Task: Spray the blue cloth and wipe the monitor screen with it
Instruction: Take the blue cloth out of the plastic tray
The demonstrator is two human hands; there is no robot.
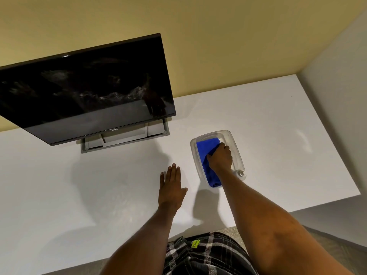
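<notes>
The blue cloth [207, 150] lies in a clear plastic tray [235, 142] on the white desk, right of centre. My right hand [221, 157] is down in the tray, fingers closed on the cloth. A white spray bottle [241, 174] lies at the tray's near right corner, partly hidden by my forearm. The black monitor [85, 90], switched off, stands at the left on a grey stand [127, 137]. My left hand [171, 187] rests flat on the desk, fingers spread, left of the tray.
The white desk [278, 126] runs back to a yellow wall and ends at a pale wall on the right. Its near edge sits just above my plaid shorts [202, 255].
</notes>
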